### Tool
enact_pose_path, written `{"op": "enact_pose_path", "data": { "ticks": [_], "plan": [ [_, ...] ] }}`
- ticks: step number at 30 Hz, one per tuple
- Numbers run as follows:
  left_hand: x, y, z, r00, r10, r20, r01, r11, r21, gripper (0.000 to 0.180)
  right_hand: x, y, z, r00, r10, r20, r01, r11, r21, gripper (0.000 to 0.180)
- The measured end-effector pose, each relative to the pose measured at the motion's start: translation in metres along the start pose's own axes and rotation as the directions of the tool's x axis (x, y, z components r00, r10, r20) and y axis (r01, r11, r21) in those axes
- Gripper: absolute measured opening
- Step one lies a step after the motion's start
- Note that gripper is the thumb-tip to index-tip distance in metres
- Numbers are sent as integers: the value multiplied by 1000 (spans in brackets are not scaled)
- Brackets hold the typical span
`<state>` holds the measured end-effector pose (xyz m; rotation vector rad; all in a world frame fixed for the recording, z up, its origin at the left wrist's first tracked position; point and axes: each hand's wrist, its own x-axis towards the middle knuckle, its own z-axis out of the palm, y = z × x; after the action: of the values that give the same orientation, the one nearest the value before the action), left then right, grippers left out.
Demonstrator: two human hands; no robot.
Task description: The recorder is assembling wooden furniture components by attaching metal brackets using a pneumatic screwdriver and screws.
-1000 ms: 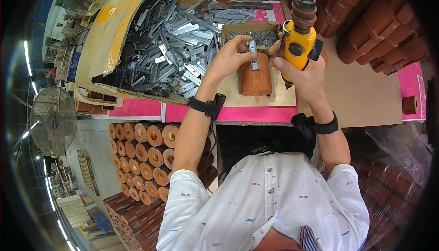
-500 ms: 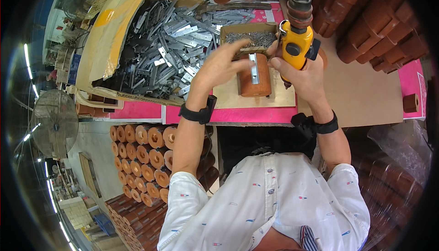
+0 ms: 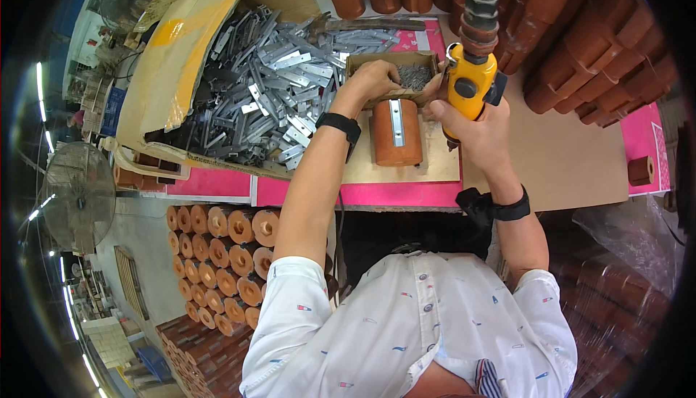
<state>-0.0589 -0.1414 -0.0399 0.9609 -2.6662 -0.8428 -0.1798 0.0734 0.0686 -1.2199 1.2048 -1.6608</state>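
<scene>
My right hand (image 3: 475, 124) grips a yellow power screwdriver (image 3: 470, 85), its bit pointing down toward me, beside a brown wooden cylinder (image 3: 396, 148). The cylinder lies on its side on a light board, with a silver metal strip (image 3: 396, 124) along its top. My left hand (image 3: 375, 79) reaches into a small cardboard box (image 3: 407, 96) of small screws (image 3: 415, 77) just behind the cylinder. Its fingers are bent down and drawn together, and the fingertips are hidden, so what they hold cannot be made out.
At the left a large cardboard box (image 3: 187, 50) is heaped with metal strips (image 3: 286, 79). Brown cylinders (image 3: 602, 50) stand along the back and right. Below left are stacked hollow cylinders (image 3: 228, 253) and a fan (image 3: 80, 196). A short brown piece (image 3: 641, 170) sits at the right edge.
My left hand has moved from beside the metal strip on the cylinder into the box of screws. My right hand still holds the screwdriver in nearly the same place.
</scene>
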Motion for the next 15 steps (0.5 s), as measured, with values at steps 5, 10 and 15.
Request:
{"op": "enact_pose_path", "data": {
  "ticks": [5, 10, 15],
  "plan": [
    [-5, 11, -3, 992, -125, 6, 125, 984, -129, 20, 2, 5, -4, 1000, -24, -14, 23, 999, -34, 31],
    [-14, 15, -1, 975, -71, -208, 43, 990, -136, 16, 2, 0, -3, 999, -36, -15, 35, 998, -43, 31],
    [-21, 18, -3, 839, 105, -534, -149, 988, -40, 16, 4, -4, -2, 999, -39, -23, 38, 999, -29, 30]
  ]
}}
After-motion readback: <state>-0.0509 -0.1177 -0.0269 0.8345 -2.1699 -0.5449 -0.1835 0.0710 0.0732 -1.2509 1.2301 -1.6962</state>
